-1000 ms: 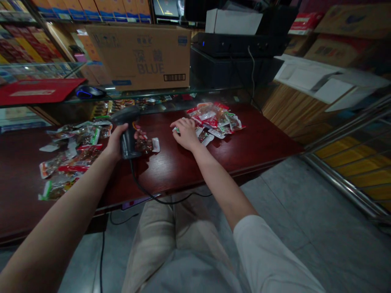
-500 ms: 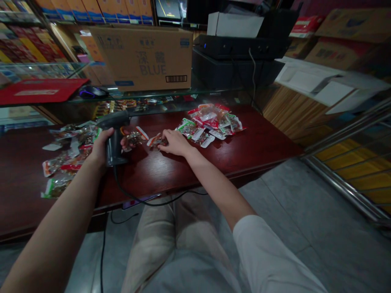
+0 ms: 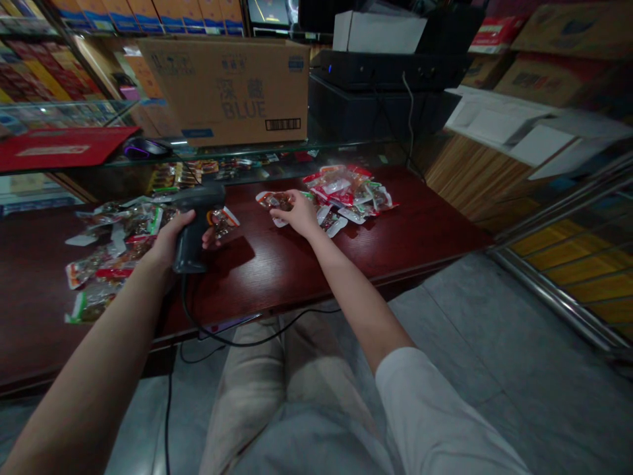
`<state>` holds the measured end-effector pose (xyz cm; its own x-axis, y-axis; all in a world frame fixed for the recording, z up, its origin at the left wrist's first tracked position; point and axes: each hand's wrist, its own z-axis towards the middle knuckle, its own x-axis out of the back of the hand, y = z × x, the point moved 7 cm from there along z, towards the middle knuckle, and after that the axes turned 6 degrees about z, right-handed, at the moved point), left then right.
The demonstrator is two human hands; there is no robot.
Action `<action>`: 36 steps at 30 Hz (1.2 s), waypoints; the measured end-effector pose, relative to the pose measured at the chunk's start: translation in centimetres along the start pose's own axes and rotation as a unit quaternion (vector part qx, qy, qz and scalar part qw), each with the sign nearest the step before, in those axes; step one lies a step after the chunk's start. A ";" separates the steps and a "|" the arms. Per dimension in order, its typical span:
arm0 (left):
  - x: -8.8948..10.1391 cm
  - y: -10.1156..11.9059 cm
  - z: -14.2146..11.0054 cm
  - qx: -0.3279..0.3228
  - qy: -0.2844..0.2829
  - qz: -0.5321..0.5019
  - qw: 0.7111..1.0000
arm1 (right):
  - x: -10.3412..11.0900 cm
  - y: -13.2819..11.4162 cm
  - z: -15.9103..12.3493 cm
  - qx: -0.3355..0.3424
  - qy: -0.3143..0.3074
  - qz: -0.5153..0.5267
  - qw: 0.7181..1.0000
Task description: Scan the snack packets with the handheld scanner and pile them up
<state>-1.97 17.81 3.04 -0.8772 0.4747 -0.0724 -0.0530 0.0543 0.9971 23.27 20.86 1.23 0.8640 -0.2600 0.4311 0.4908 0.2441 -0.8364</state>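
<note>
My left hand (image 3: 171, 239) is wrapped round the grip of a black corded barcode scanner (image 3: 192, 237), held above the dark red table (image 3: 237, 284). Just beyond its fingers lies a clear snack packet (image 3: 225, 221) with an orange and white edge. My right hand (image 3: 302, 214) grips another snack packet (image 3: 273, 200) of that look, at the left edge of a pile of packets (image 3: 346, 191) with red, green and white edges. More snack packets (image 3: 101, 260) lie spread at the left, partly behind my left forearm and the scanner.
A large cardboard box (image 3: 232, 92) stands on the glass counter behind the table. Left of it are a computer mouse (image 3: 146, 148) and a red folder-like sheet (image 3: 64, 146). Black machines (image 3: 386, 99) stand right of the box. The scanner's cable (image 3: 247, 344) hangs across the table's front edge.
My right hand has moved right and away from me with its packet, toward the right pile. The scanner in my left hand has shifted slightly right.
</note>
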 end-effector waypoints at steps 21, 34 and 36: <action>-4.8 -1.6 2.8 0.032 0.052 0.043 0.997 | 0.6 3.1 1.2 -0.124 -0.004 0.382 0.916; -5.2 -2.0 3.2 0.028 0.042 0.028 0.998 | 0.1 1.7 0.8 -0.069 -0.046 0.349 0.934; -5.4 -2.0 3.3 0.023 0.035 0.029 0.999 | 0.3 1.5 1.0 -0.050 -0.032 0.320 0.946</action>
<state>4.43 18.05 1.41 -0.9097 0.4152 -0.0118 0.0190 0.0698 0.9974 24.37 22.04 0.43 0.9872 -0.0318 -0.1565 -0.1443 0.2422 -0.9594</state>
